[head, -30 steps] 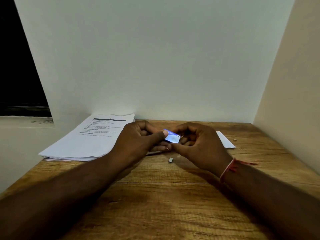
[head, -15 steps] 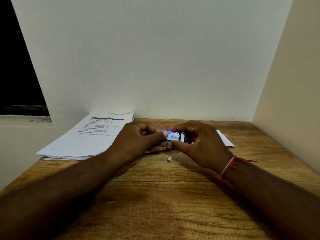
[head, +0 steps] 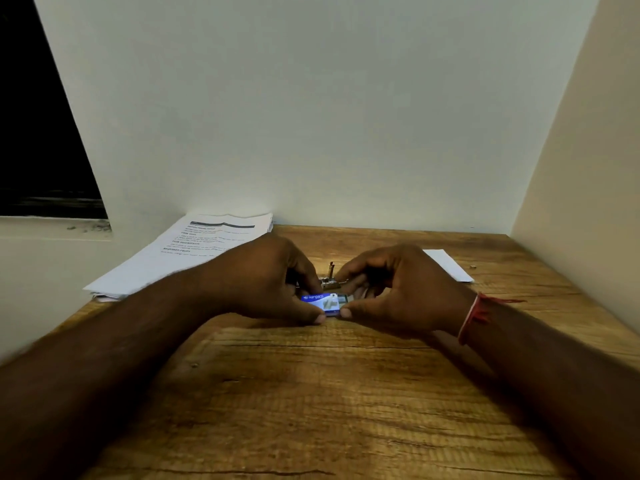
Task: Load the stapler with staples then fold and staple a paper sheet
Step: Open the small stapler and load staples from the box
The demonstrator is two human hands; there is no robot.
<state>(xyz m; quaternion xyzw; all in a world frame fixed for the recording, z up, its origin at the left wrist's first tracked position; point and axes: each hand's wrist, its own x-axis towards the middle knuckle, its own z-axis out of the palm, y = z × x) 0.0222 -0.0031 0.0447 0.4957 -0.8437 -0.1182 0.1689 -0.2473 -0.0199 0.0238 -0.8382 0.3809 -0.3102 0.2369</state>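
A small blue and white staple box (head: pixel 323 301) sits between my two hands, low over the wooden table (head: pixel 311 393). My left hand (head: pixel 266 282) pinches its left end with thumb and fingers. My right hand (head: pixel 398 289) pinches the inner tray (head: pixel 343 299), which sticks out of the box's right end. Just behind the box, a small metal stapler (head: pixel 329 277) stands open on the table, partly hidden by my fingers. A stack of printed paper sheets (head: pixel 194 251) lies at the back left.
A folded white paper piece (head: pixel 446 265) lies at the back right, with a tiny metal bit (head: pixel 471 267) beside it. White walls close in the table at the back and right. A dark window opening is at the far left.
Both hands have drawn the staple box nearer to me and lower. The inner tray now slides out on the right. The stapler behind the box has come into sight.
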